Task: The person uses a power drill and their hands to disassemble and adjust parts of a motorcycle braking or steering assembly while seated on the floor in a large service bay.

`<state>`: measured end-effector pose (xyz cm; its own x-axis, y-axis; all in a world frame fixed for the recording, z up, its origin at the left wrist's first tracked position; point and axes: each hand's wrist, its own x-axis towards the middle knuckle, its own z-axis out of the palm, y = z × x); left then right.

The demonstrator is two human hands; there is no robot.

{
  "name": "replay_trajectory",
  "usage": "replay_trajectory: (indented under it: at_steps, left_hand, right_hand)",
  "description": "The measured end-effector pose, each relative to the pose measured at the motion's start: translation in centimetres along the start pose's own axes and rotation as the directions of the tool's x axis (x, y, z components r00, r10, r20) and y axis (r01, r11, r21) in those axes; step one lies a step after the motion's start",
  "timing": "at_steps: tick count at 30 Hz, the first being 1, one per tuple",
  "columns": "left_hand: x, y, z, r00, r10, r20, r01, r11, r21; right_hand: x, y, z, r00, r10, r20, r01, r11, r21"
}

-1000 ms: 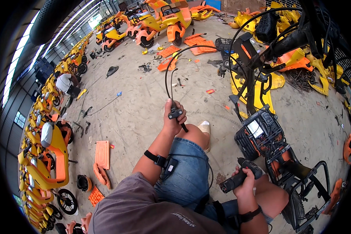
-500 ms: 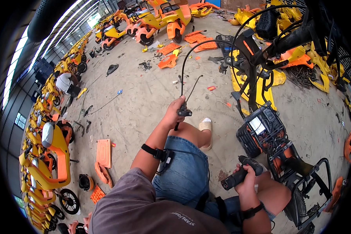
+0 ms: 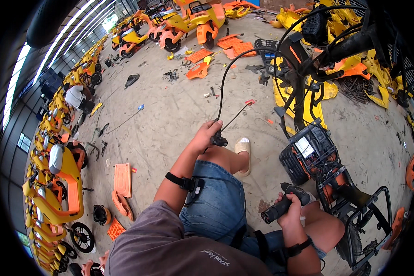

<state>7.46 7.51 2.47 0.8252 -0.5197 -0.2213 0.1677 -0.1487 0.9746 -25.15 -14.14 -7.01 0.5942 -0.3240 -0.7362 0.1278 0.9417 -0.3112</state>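
My left hand (image 3: pixel 207 136) is closed around a black brake lever (image 3: pixel 220 139), whose thin blade points up and to the right. From it a black cable (image 3: pixel 223 83) arches over to the stripped black scooter frame (image 3: pixel 329 177) on my right. In my right hand (image 3: pixel 290 212), held low by my right knee, is a black cordless drill (image 3: pixel 276 211). The drill's nose points toward the frame and its battery end toward my lap. On the frame sit a black basket-like rack (image 3: pixel 308 154) and exposed orange parts.
Yellow and orange scooters (image 3: pixel 62 188) line the left side, and more scooters (image 3: pixel 207 23) stand at the back. Loose orange panels (image 3: pixel 123 180) and yellow panels (image 3: pixel 329 92) lie on the concrete floor. A person (image 3: pixel 76 97) crouches by the left row.
My left hand has shifted slightly right and down. The brake lever has turned, so its blade leans further right and the cable bows differently. My right hand and the drill stay nearly still.
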Motion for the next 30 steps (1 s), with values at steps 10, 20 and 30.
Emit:
replay_trajectory:
  at_steps: [10, 20, 30]
  left_hand:
    - [0.1, -1.4, 0.0, 1.0, -0.005, 0.031, -0.008, 0.917, 0.398]
    - [0.3, -2.1, 0.6, 0.998, 0.043, 0.041, -0.058, 0.833, 0.551]
    - [-2.9, 2.0, 0.2, 0.977, 0.174, -0.127, -0.213, 0.855, -0.472]
  right_hand:
    - [-0.2, 0.0, 0.4, 1.0, -0.002, -0.017, 0.002, 1.0, -0.03]
    - [0.3, 0.0, 0.1, 1.0, -0.013, -0.002, 0.013, 0.999, -0.031]
    - [0.0, -0.3, -0.4, 1.0, -0.007, 0.006, 0.006, 0.997, 0.078]
